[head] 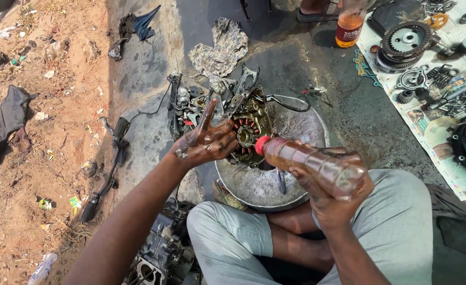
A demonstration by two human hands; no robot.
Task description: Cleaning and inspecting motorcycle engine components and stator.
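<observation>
My right hand [331, 190] grips a clear plastic bottle [312, 161] of brownish liquid with a red cap, tilted so its neck points left toward an engine part. My left hand [206, 140], wet and oily, with fingers spread, rests on the edge of that part, a round engine cover with copper stator coils [249, 126]. The cover stands tilted inside a wide metal basin [296, 132] in front of my crossed legs.
A sheet of paper [428, 111] at the right holds gears, a clutch basket [406, 39], springs and tools. An orange-liquid bottle [348, 24] stands at the top beside another person's foot. An engine block [161, 253] lies by my left knee. Rags and a lever lie on the dirt.
</observation>
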